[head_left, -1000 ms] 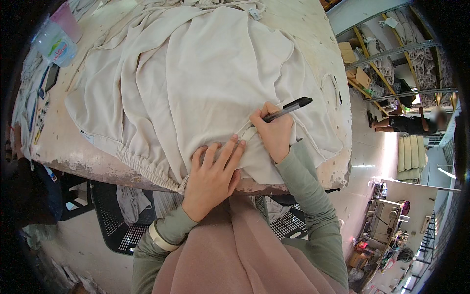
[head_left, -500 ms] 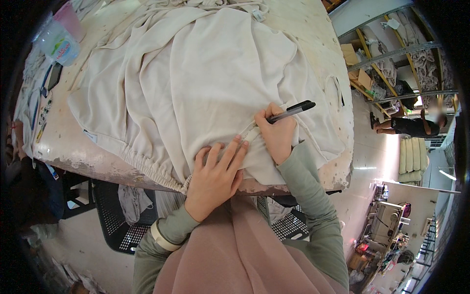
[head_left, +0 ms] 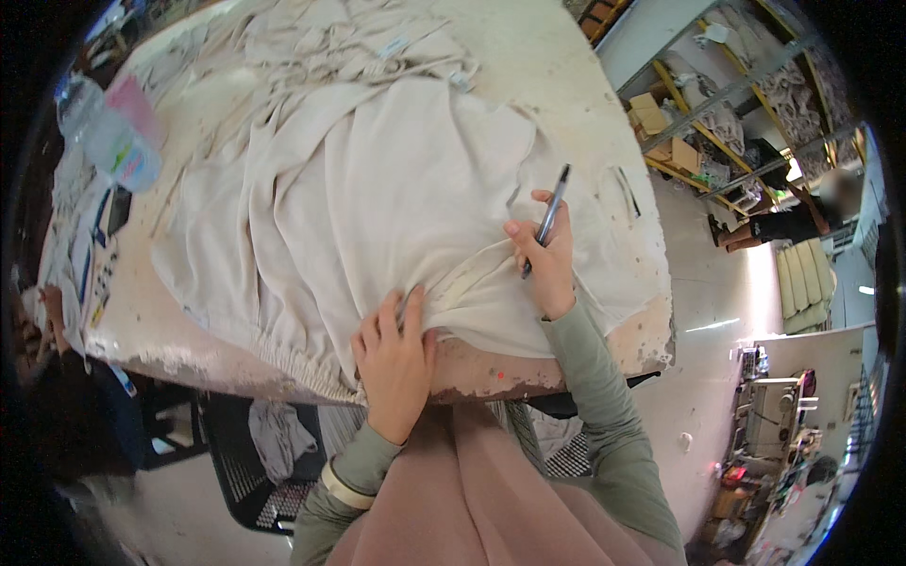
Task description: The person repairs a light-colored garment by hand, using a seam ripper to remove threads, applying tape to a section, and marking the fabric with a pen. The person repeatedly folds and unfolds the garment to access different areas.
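A cream garment with a gathered elastic waistband lies spread over the table in loose folds. On its near edge, beside a raised fold, my left hand rests with its fingers laid out on the cloth. My right hand grips a dark pen with a clear barrel between thumb and fingers, over the garment's right part. One end of the pen points up and away from me, the other down toward the fold.
The worn wooden table ends just before my body. At far left stand a clear plastic bottle and a pink cup. More cream garments lie at the back. Below is a black crate. A person stands at right near shelves.
My right hand has lifted the pen off the seam and turned it more upright. My left fingers have drawn closer together on the cloth. The whole view has shifted.
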The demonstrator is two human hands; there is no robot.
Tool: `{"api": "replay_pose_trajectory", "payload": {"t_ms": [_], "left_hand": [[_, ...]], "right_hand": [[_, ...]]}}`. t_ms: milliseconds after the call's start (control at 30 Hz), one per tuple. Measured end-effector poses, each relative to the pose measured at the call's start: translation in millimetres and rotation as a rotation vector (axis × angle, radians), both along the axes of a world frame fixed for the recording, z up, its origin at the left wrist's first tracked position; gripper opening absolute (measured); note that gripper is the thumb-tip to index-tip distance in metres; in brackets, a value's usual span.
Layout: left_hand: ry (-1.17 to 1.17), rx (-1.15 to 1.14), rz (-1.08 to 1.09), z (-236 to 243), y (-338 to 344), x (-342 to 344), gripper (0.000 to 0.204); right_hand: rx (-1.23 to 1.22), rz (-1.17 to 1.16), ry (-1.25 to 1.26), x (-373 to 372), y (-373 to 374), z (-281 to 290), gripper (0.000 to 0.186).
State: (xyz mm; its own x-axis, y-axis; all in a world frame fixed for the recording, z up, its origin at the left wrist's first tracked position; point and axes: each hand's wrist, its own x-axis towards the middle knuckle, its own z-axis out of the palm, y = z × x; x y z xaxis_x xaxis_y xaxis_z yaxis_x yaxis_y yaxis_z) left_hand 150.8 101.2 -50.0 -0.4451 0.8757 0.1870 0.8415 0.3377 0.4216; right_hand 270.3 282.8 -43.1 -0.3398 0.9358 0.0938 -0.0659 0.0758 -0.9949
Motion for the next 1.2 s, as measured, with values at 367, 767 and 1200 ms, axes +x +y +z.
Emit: {"api": "replay_pose_trajectory", "payload": {"t_ms": [367, 767, 1200], "left_hand": [[-1.061, -0.470, -1.664, 44, -56, -92, 0.040], [-0.198, 0.340, -0.045, 2, -12, -159, 0.063], [-0.844, 0.047, -0.805, 66, 13, -33, 0.072]], "right_hand": [[0.197, -0.408, 0.303, 83, 74, 24, 0.035], [0.425, -0.512, -0.922, 64, 91, -37, 0.040], [0.240, 0.885, -0.135, 56, -94, 17, 0.090]]}}
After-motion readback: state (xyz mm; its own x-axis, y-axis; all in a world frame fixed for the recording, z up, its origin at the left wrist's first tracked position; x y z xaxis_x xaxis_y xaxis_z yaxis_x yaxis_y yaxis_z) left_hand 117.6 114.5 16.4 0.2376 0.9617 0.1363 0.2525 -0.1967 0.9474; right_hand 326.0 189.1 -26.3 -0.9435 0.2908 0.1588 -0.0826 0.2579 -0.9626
